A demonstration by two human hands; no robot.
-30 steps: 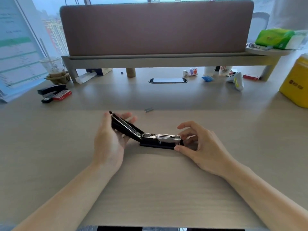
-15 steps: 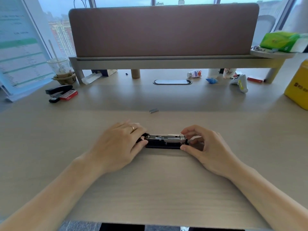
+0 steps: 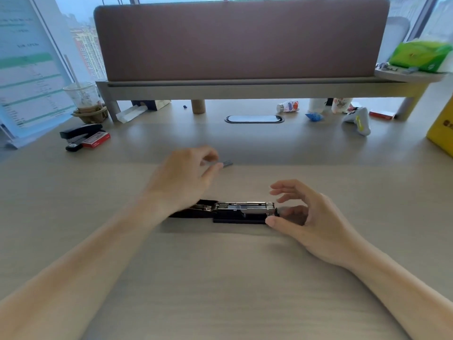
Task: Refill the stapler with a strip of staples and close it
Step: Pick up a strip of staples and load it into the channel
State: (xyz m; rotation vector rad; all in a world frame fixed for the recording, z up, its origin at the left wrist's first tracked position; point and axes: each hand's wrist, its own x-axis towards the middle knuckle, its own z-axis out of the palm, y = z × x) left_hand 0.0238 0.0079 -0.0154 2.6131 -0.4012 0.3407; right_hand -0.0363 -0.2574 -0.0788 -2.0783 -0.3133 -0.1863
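Observation:
A black stapler (image 3: 241,212) lies on the desk, opened out flat, its lid folded back to the left and its metal staple channel facing up. My right hand (image 3: 304,217) steadies the stapler's right end, thumb against the base, the other fingers spread above. My left hand (image 3: 186,177) hovers beyond the stapler with fingers apart, its fingertips close to a short grey strip of staples (image 3: 227,163) lying on the desk. My left forearm hides part of the folded-back lid.
A second black stapler (image 3: 77,134) and a red staple box (image 3: 96,139) lie at the far left. A monitor riser (image 3: 245,85) with a brown panel spans the back. A plastic cup (image 3: 84,99), small bottles (image 3: 288,106) and a yellow box (image 3: 441,128) sit around the desk's edges.
My left hand let go of the lid, which now lies flat, and moved forward to the staple strip. My right hand stays at the stapler's right end with fingers more spread.

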